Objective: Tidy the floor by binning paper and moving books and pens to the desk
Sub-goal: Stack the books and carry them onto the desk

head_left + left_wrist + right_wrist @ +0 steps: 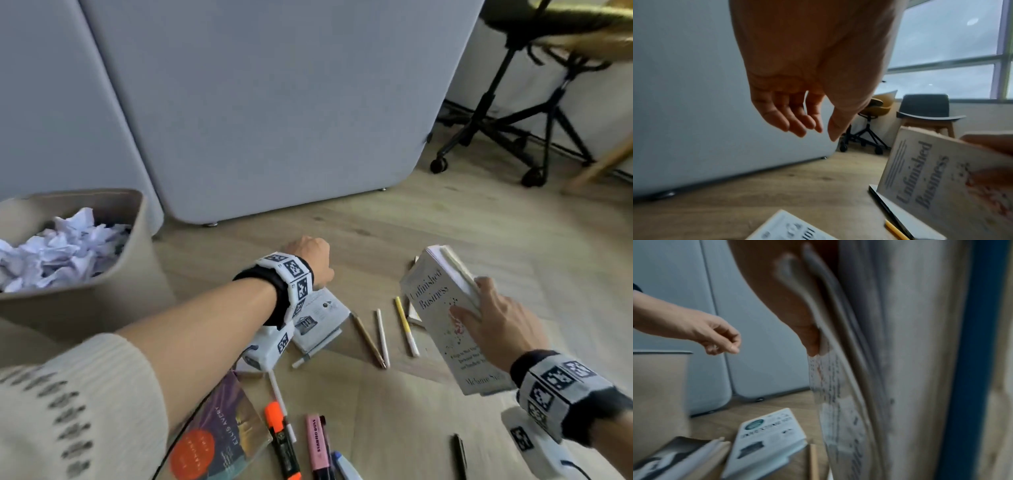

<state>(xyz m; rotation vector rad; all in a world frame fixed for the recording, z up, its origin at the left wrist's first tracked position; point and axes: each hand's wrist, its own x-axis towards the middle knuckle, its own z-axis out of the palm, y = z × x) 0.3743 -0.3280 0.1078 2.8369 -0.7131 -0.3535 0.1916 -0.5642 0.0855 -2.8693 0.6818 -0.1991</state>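
The white paperback book titled "Unfinished Business" (442, 318) is held tilted above the wooden floor (479, 246) in the grip of the right hand (496, 318), with the thumb laid across the front cover and the fingers wrapped round the page edge. A thin flat book or notebook (898, 216) is seen lying on the floor just beneath it. The left hand (310, 255) is held in the air over the floor, its grip released: the fingers (789, 120) hang loosely curled and nothing is held in them. Below the left wrist a grey-white paperback with a drawn building on its cover (320, 320) lies flat on the floor. Between the two books a brown pencil (368, 339), a white pen (383, 337) and a yellow-and-white pen (406, 325) are laid side by side on the floor. Nearer the person a purple and orange paperback (219, 435) lies on the floor, and beside it an orange highlighter (282, 442), a pink highlighter (317, 445) and a black pen (460, 457) are seen. A beige waste bin (130, 274) stands on the floor at the left, with crumpled white paper (65, 250) inside it. Grey padded panels (274, 102) stand behind, and a black wheeled stool (534, 113) is seen at the right.
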